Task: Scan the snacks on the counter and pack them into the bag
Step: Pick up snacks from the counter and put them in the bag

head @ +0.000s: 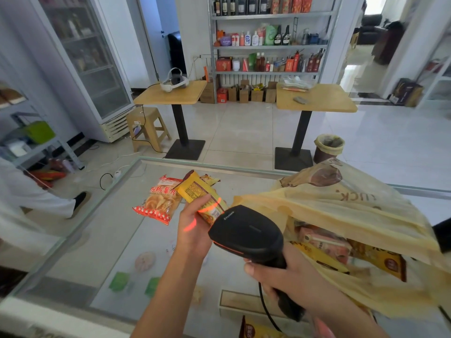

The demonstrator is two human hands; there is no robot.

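Note:
My left hand (195,225) grips a yellow snack packet (199,193) above the glass counter (102,240). My right hand (285,276) holds a black barcode scanner (246,232) by its handle, its head close to the packet. An orange scan line falls across the packet's lower end and my left hand. A red and white chip bag (159,201) lies on the counter just left of the packet. Another yellow packet (210,179) peeks out behind it. A translucent yellow plastic bag (353,215) stands open at the right with several snack packs inside.
A person in white stands at the left edge (29,203). Beyond the counter are two wooden tables (317,98), a stool (146,128), a lined bin (328,147) and stocked shelves (268,45). Goods show under the glass.

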